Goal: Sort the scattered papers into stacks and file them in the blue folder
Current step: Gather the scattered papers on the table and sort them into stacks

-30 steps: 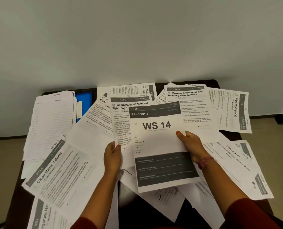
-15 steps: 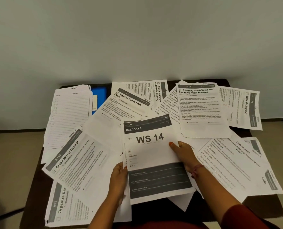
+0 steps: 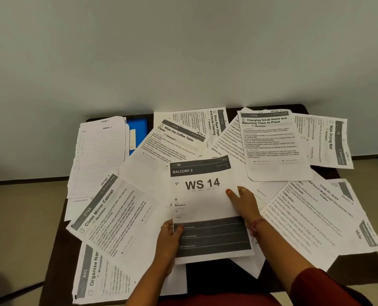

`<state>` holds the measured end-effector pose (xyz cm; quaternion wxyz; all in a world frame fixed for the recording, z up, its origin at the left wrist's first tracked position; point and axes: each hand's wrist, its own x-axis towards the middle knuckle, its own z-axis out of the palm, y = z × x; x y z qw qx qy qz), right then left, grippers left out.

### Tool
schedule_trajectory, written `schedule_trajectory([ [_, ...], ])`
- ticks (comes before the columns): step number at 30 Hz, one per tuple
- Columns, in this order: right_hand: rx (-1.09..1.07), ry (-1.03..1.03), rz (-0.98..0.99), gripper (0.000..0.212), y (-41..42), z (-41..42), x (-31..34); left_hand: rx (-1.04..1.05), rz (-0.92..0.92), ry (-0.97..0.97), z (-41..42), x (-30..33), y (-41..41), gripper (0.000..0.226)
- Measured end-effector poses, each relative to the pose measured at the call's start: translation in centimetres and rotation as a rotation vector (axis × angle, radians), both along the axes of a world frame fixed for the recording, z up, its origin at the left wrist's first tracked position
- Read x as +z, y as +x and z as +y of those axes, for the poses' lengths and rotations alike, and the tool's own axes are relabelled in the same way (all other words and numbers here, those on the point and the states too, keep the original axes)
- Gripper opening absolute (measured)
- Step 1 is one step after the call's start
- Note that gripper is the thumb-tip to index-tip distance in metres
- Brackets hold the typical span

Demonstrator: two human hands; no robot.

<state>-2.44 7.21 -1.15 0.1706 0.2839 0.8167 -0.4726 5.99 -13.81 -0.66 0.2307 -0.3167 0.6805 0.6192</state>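
White printed sheets lie fanned over a dark brown tabletop (image 3: 358,274), overlapping one another almost edge to edge. At the centre sits the white "WS 14" sheet with a dark header band and dark lower block (image 3: 205,195), on top of its neighbours. The person's left hand (image 3: 169,236) holds its lower left edge, thumb on the dark block and fingers tucked beneath, so that grip pinches the paper. The right hand (image 3: 243,200) lies on the sheet's right side with fingers fairly straight and spread, pressing it flat; whether the thumb curls under the edge I cannot quite tell.

At ten o'clock, against the wall, a bright blue plastic folder (image 3: 139,131) shows only as a strip, mostly covered by a stack of white lined pages (image 3: 99,155) on its left and by the "Wipe the Coffee Table" sheet (image 3: 174,140) on its right. At eight o'clock lies the "Close Mirror Cabinet" sheet (image 3: 112,215), at one o'clock the "Charging Small Items" sheet (image 3: 272,144), at two o'clock the "Wipe Drying Mat" sheet (image 3: 327,140).
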Motion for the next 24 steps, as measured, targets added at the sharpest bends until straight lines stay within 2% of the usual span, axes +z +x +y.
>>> schedule_trajectory([
  [6,-0.045,0.037,0.131,0.048,0.5,-0.4,0.2,-0.050,0.048,-0.057,-0.6,0.2,0.0,0.032],
  [9,-0.063,0.023,0.206,0.050,0.6,-0.5,0.8,-0.027,0.098,-0.070,-1.4,0.4,-0.3,0.027],
  [14,-0.003,-0.200,0.127,0.059,0.1,-1.4,1.7,-0.019,0.154,-0.064,-2.8,0.9,-1.8,0.024],
  [17,0.007,-0.231,0.110,0.052,-0.4,-2.3,1.6,-0.089,0.174,-0.098,-3.4,1.4,-3.7,0.019],
  [20,-0.065,-0.303,0.118,0.042,-1.0,-2.3,1.2,-0.182,0.199,-0.169,-5.1,1.3,-7.3,0.010],
  [24,-0.191,-0.383,0.125,0.034,-1.3,-1.8,0.8,-0.170,0.328,-0.382,-7.8,1.9,-13.9,0.027],
])
